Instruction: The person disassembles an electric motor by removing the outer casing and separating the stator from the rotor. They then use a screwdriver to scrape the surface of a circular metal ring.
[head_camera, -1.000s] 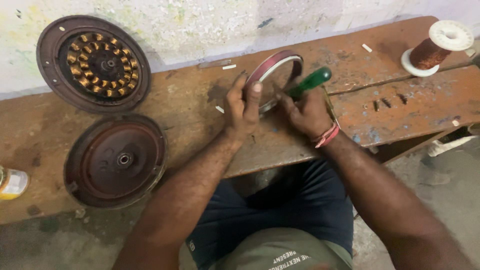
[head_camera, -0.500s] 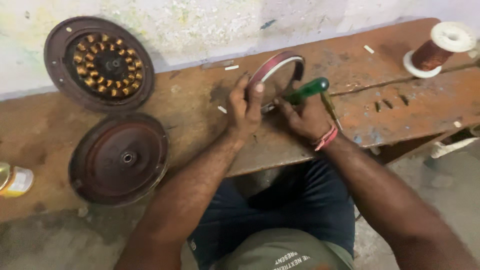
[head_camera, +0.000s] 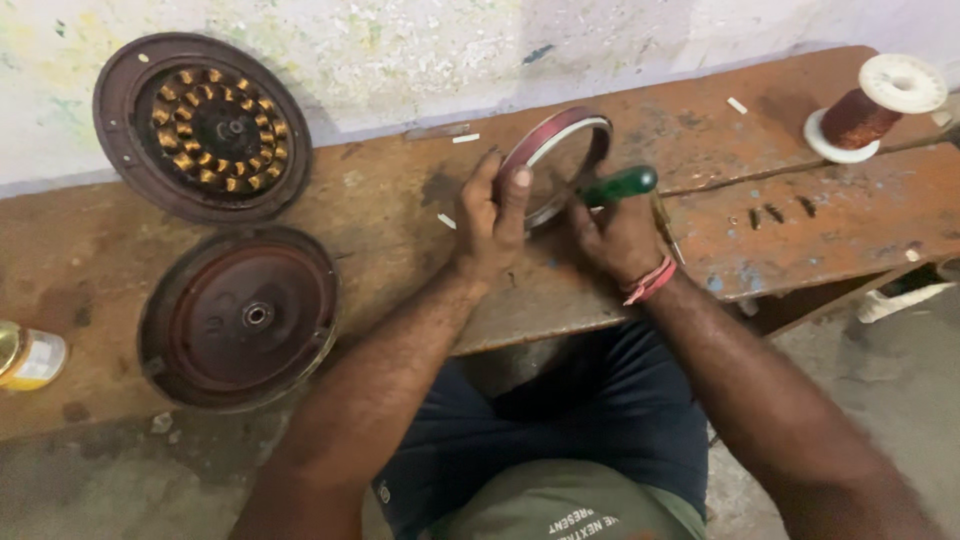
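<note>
At the far left edge a small yellow-lidded tin (head_camera: 30, 357) lies on the worn, rust-brown wooden surface (head_camera: 400, 215); beside it rest two round dark housings, the upper motor half (head_camera: 203, 127) showing a ring of copper windings, the lower cover (head_camera: 240, 317) smooth and domed with a central hub; both lie apart, so the unit is opened and nothing looks reassembled. In the middle the left hand (head_camera: 492, 222) is closed around the rim of a thin metal ring (head_camera: 557, 160), reddish outside and pale inside, tilted on edge above the surface; the right hand (head_camera: 618, 235) is wrapped round a green-handled screwdriver (head_camera: 618, 185) set against that ring; work on it looks underway. Far right stands a white-flanged spool of copper wire (head_camera: 870, 108).
</note>
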